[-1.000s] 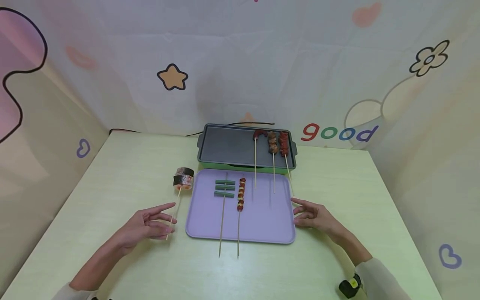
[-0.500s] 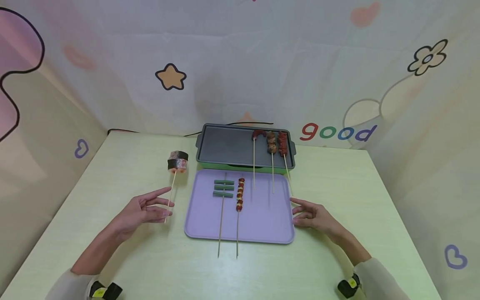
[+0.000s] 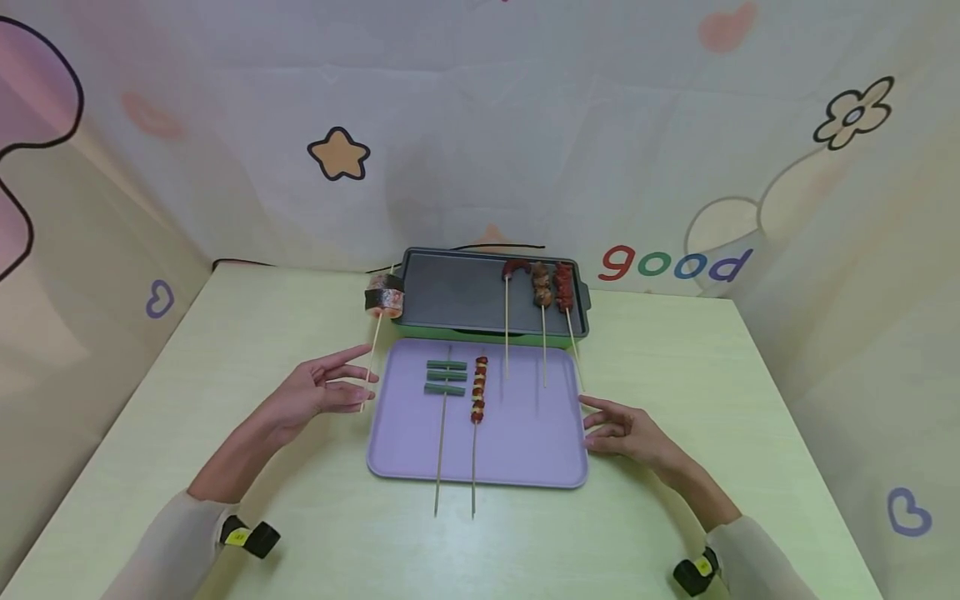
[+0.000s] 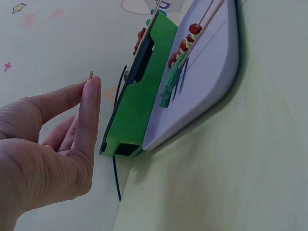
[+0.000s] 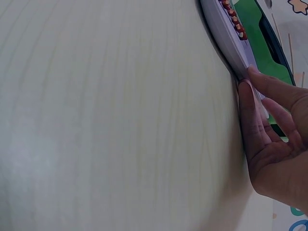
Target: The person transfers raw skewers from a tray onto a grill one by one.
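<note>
My left hand (image 3: 318,390) pinches the stick of a skewer with two thick rolls (image 3: 384,296), pink with dark wraps. The rolls are raised beside the left edge of the green-sided griddle (image 3: 453,292). In the left wrist view the stick's end (image 4: 90,75) pokes out between thumb and finger; the rolls are hidden there. My right hand (image 3: 628,432) touches the right edge of the purple tray (image 3: 528,454) with relaxed fingers, as the right wrist view also shows. On the tray lie a green-bean-like skewer (image 3: 446,377) and a thin red-and-yellow skewer (image 3: 479,392).
Three skewers lie at the griddle's right: a dark red curled one (image 3: 516,267), a brown meat one (image 3: 542,285) and a red meat one (image 3: 564,287). Their sticks overhang the tray. A black cable (image 3: 243,262) runs behind. A patterned curtain (image 3: 465,125) encloses the pale table (image 3: 300,517).
My left hand has carried the roll skewer forward, then right, from beside the tray to the griddle's left edge. The right hand stays at the tray's edge.
</note>
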Tool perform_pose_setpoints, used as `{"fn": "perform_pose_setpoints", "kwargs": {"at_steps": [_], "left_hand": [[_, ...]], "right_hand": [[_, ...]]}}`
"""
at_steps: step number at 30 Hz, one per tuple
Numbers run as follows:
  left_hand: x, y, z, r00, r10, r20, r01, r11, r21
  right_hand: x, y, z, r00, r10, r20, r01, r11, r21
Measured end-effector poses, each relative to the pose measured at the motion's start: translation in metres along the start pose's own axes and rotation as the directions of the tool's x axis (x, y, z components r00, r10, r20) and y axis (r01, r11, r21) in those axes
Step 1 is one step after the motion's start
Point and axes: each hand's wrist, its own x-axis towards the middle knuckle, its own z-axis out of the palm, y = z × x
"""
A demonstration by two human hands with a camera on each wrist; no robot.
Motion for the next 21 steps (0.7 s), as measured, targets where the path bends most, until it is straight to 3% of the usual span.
{"fn": "perform_pose_setpoints", "kwargs": {"at_steps": [13,21], "left_hand": [[0.05,0.015,0.01,0.998,-0.049,0.03,0.049,0.999,-0.006],[0.066,0.014,0.011,0.997,-0.067,0.034,0.066,0.998,0.022]], "right_hand": [[0.0,-0.001,0.001,1.0,-0.011,-0.002,0.011,1.0,0.016],[0.0,-0.001,0.002,1.0,0.009,-0.012,-0.009,1.0,0.023]]}}
